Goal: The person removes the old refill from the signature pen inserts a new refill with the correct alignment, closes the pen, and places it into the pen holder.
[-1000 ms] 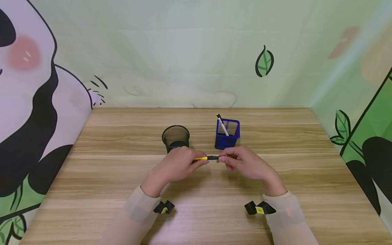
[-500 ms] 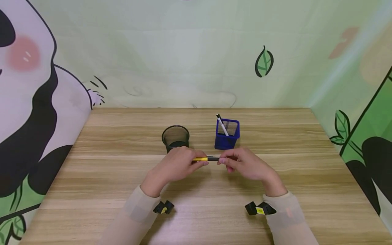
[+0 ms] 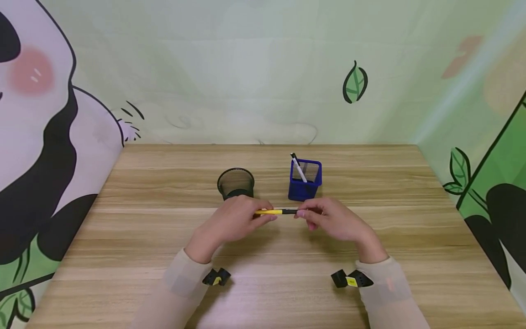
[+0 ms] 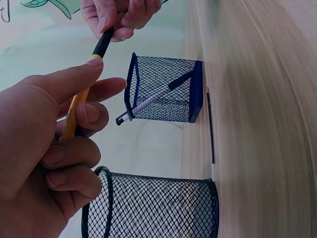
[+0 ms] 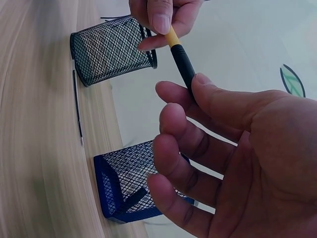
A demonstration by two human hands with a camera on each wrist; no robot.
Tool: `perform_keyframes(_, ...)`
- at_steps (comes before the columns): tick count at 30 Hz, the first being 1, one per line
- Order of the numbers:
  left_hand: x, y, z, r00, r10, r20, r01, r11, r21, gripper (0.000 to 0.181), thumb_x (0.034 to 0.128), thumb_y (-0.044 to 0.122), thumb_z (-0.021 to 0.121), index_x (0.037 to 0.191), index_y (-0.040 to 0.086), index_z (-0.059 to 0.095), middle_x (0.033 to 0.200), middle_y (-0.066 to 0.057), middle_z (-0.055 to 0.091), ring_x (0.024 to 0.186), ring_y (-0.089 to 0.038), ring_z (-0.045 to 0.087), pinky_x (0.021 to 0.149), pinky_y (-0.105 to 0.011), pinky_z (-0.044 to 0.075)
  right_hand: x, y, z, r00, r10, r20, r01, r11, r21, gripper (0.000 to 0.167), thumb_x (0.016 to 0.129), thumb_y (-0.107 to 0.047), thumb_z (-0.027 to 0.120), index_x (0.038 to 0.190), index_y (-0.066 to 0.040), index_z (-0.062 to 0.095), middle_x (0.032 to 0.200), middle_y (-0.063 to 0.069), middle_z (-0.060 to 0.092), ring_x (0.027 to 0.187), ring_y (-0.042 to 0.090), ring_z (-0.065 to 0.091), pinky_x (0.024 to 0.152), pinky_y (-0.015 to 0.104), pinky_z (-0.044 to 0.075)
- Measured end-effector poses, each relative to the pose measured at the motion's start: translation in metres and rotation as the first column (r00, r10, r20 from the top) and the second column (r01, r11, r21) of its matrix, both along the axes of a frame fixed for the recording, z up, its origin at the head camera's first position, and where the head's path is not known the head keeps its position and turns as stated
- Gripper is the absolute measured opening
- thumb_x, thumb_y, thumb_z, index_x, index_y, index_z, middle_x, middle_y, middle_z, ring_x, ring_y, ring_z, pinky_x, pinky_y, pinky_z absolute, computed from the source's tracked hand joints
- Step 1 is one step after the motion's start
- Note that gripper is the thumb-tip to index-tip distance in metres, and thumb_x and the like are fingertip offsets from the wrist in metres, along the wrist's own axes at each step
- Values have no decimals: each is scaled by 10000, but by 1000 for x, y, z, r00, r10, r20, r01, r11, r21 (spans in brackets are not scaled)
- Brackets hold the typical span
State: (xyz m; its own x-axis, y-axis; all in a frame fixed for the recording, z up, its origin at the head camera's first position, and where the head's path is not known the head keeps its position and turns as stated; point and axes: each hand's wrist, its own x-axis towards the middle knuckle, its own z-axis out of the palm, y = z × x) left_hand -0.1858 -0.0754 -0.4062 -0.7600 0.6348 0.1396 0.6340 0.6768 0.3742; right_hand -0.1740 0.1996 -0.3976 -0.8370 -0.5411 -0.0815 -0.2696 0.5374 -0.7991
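A yellow pen (image 3: pixel 269 212) with a black grip section lies level between my two hands, above the table. My left hand (image 3: pixel 234 219) grips the yellow barrel between thumb and curled fingers; its far end is partly hidden in the palm. My right hand (image 3: pixel 334 219) pinches the black end (image 5: pixel 183 67) with thumb and forefinger, covering the tip, while its other fingers curl loosely. Beyond the hands, a thin dark pen refill (image 4: pixel 211 129) rests on the table, seen in both wrist views.
A round black mesh pen holder (image 3: pixel 235 180) stands just behind my left hand, its lower part covered by it. Behind my right hand is a square blue mesh holder (image 3: pixel 302 191), with a white pen (image 3: pixel 300 170) leaning inside. The wooden table (image 3: pixel 164 173) meets a printed backdrop.
My hands have drawn slightly apart, the left shifting left and the right shifting right. More of the yellow barrel now shows between them. Both holders stay put.
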Motion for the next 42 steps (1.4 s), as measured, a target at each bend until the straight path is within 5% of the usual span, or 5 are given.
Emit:
perform_keyframes(4, -2, -3, -1, 1000, 1, -5, -1, 1000, -1, 255, 1026, 445, 635, 1061, 231, 770, 828, 129, 710, 632, -56, 523, 619, -273, 455, -1, 1, 0, 1000, -9, 2, 9, 1000, 3, 192, 1083, -220, 562, 1048, -176, 746, 735, -16, 596, 671, 233, 527, 603, 248, 409)
perform_keyframes(12, -2, -8, -3, 1000, 2, 0, -2, 1000, 19, 245, 1028, 426, 640, 1061, 215, 758, 832, 127, 700, 669, -48, 541, 649, -273, 475, -2, 5, 0, 1000, -13, -6, 13, 1000, -15, 195, 1082, -212, 564, 1043, -159, 747, 730, -6, 598, 720, 368, 564, 645, 257, 460)
perform_keyframes(25, -2, -19, -1, 1000, 13, 5, -14, 999, 45, 206, 1023, 417, 650, 1040, 233, 740, 716, 136, 573, 620, -56, 483, 593, -254, 416, -2, 10, 2, 999, -25, -24, 24, 999, -22, 198, 1077, -190, 570, 1047, -139, 759, 725, -2, 607, 702, 357, 572, 634, 258, 472)
perform_keyframes(34, -2, -26, -2, 999, 33, -3, -32, 998, 57, 170, 1026, 409, 648, 1051, 256, 718, 675, 126, 514, 586, -53, 445, 552, -257, 382, -3, 15, -1, 999, -42, -23, 41, 999, -34, 197, 1079, -174, 567, 1050, -117, 753, 736, 12, 598, 684, 258, 560, 624, 252, 460)
perform_keyframes(42, -1, -30, -1, 997, 59, 53, -62, 996, 66, 199, 1032, 382, 646, 1132, 230, 729, 651, 123, 507, 552, -50, 423, 526, -248, 359, -5, 21, -5, 998, -48, -48, 46, 998, -34, 208, 1081, -202, 566, 1056, -131, 760, 727, 20, 580, 645, 124, 505, 580, 245, 404)
